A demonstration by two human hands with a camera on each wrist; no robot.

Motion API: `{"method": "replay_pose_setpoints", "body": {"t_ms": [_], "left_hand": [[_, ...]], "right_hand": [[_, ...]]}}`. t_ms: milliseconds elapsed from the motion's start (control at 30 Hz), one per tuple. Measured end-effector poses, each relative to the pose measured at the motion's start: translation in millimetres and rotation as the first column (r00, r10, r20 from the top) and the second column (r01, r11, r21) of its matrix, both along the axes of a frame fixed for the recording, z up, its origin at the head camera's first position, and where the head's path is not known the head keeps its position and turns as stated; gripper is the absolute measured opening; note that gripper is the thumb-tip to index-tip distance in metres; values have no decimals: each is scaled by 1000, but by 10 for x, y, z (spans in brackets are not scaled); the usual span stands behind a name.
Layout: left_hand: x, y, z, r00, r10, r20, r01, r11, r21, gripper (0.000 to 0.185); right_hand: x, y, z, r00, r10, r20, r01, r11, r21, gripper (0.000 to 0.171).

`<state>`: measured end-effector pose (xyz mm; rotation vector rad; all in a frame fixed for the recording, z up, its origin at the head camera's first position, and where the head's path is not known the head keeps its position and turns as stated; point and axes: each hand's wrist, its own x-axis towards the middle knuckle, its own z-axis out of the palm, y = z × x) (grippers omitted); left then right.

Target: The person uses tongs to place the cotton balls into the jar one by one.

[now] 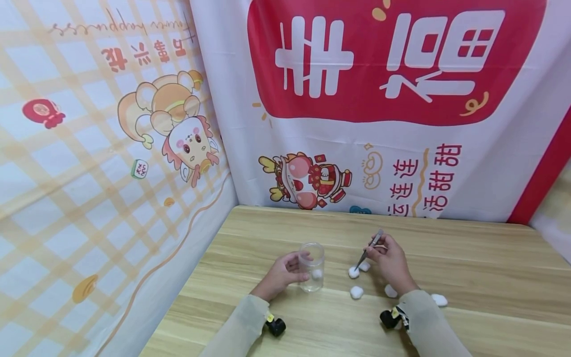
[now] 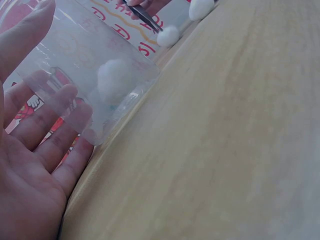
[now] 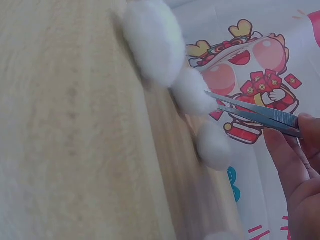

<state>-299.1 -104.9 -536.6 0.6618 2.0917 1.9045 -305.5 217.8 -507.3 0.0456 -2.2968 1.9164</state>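
Your left hand point(image 1: 282, 274) curls its fingers point(image 2: 47, 132) round a clear plastic cup point(image 1: 312, 266), smooth and cylindrical, standing upright on the pale wood-grain table point(image 1: 468, 258). Through its wall, just past your fingertips, one fluffy white cotton ball point(image 2: 114, 76) shows, blurred by the plastic.

Your right hand point(image 1: 390, 260) pinches thin metal tweezers point(image 1: 368, 249). Their narrow tips touch a soft, round cotton ball point(image 1: 354, 271) lying on the table just beyond your fingers; whether the tips have closed on it is hard to make out. More cotton balls point(image 1: 356, 292) lie near that hand, one partly hidden behind your wrist.

In the right wrist view the fingers point(image 3: 295, 165) are cut off by the edge.
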Motion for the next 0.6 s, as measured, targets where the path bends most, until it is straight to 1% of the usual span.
{"method": "replay_pose_setpoints", "body": {"t_ms": [200,433,600], "left_hand": [[8,-2,-7,1000,3,-9,-3,1000,1,62],[-4,-3,-19,1000,4,-9,-4,1000,4,61],[-1,2,-9,1000,9,-7,-9,1000,7,61]], "right_hand": [[-3,-2,1,1000,1,5,-1,1000,2,32],[-5,-3,16,1000,9,1,-9,999,-39,32],[-12,2,42,1000,4,0,-4,999,-47,33]]}}
